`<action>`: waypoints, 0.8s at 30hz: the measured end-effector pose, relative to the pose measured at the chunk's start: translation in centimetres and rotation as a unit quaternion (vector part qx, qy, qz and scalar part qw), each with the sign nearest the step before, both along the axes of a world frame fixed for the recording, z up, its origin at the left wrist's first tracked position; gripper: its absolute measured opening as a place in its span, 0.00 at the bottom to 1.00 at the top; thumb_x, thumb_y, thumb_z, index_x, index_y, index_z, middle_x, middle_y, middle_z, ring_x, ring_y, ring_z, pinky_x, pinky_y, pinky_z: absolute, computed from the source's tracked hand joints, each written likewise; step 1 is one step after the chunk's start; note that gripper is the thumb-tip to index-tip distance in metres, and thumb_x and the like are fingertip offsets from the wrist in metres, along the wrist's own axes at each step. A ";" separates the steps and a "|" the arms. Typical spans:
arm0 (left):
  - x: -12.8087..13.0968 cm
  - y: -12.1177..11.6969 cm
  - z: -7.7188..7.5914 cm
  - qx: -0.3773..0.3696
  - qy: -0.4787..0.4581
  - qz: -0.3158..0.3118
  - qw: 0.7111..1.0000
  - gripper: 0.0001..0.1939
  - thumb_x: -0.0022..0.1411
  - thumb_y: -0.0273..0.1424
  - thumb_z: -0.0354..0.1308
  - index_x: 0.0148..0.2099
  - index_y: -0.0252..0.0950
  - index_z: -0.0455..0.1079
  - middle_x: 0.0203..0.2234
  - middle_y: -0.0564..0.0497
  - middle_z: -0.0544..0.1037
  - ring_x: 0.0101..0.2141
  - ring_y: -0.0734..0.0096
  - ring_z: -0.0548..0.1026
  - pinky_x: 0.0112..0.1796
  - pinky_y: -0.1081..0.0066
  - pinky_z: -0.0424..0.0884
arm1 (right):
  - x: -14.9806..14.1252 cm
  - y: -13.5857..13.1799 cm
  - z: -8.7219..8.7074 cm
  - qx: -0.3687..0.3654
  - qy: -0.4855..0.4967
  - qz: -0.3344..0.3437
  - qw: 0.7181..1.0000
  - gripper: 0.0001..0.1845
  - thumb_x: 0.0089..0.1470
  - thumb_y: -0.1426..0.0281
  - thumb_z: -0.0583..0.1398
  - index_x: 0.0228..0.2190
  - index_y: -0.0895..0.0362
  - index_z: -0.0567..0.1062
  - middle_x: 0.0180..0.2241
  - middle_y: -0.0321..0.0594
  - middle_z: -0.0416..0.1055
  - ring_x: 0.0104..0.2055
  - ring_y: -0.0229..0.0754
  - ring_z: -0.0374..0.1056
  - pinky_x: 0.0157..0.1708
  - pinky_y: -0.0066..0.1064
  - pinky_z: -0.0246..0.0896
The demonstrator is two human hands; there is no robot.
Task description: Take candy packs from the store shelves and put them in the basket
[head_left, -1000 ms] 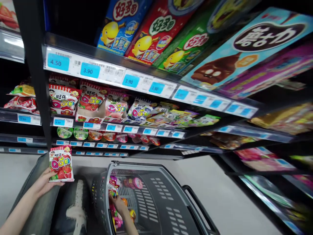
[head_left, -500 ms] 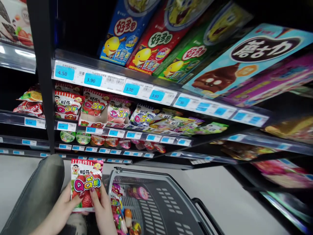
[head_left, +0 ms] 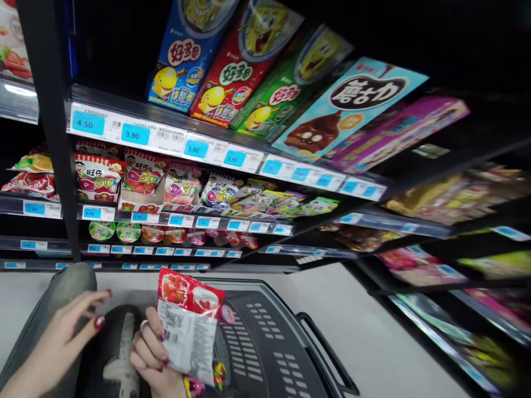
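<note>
My right hand is closed on a red and white candy bag, turned so its back label faces me, over the near rim of a grey shopping basket. A ring shows on one finger. My left hand hovers open to the left, fingers spread, holding nothing, above my grey trouser knee. Several colourful sweets lie in the basket under the bag.
Black shop shelves with blue price tags rise ahead, carrying matching candy bags, jelly cups and tall snack boxes on top. More shelves run along the right. Pale floor lies beside the basket.
The bag passed from my left hand through both hands into my right, and was flipped from front to back. My left hand let go and moved left. The view shifted slightly.
</note>
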State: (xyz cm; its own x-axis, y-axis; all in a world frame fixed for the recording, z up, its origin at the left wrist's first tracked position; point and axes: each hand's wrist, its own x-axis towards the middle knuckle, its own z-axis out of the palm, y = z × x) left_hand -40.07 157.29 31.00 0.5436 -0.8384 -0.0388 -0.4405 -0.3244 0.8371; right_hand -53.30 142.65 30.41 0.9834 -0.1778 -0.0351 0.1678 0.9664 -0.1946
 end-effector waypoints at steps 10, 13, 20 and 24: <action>2.3 -0.8 -11.7 0.249 -0.379 0.212 0.865 0.35 0.61 0.43 0.41 0.64 0.25 0.46 0.58 0.29 0.56 0.56 0.39 0.57 0.52 0.44 0.52 | 0.6 -0.2 0.8 0.093 -0.099 0.011 0.991 0.15 0.52 0.69 0.59 0.22 0.56 0.57 0.12 0.23 0.54 0.12 0.25 0.41 0.17 0.20 0.41; 2.4 -1.0 -11.3 0.251 -0.382 0.205 0.866 0.34 0.62 0.44 0.39 0.64 0.26 0.47 0.58 0.31 0.58 0.56 0.41 0.57 0.53 0.47 0.52 | 0.9 -0.2 1.0 0.138 -0.085 -0.016 0.987 0.14 0.52 0.71 0.59 0.24 0.57 0.58 0.13 0.22 0.53 0.13 0.25 0.44 0.18 0.19 0.39; 2.5 -1.1 -11.3 0.243 -0.386 0.206 0.865 0.35 0.61 0.44 0.38 0.63 0.26 0.47 0.58 0.31 0.58 0.55 0.42 0.59 0.53 0.48 0.52 | 1.2 -0.2 1.6 0.121 -0.054 -0.029 0.991 0.14 0.52 0.71 0.59 0.23 0.56 0.56 0.12 0.21 0.51 0.13 0.26 0.40 0.17 0.18 0.38; 2.6 -1.0 -11.4 0.242 -0.389 0.205 0.865 0.35 0.61 0.45 0.38 0.63 0.26 0.46 0.58 0.31 0.57 0.54 0.42 0.59 0.53 0.49 0.52 | 1.0 -0.3 1.4 0.001 0.025 -0.043 0.999 0.16 0.52 0.67 0.58 0.21 0.56 0.56 0.10 0.20 0.47 0.12 0.27 0.33 0.16 0.19 0.41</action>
State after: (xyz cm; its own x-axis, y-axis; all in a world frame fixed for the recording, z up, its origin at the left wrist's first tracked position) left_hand -37.52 156.34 19.64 0.8103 -0.5577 0.1800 -0.5751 -0.8158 0.0613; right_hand -52.28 142.38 31.77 0.9616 -0.2611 -0.0842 0.2400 0.9494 -0.2028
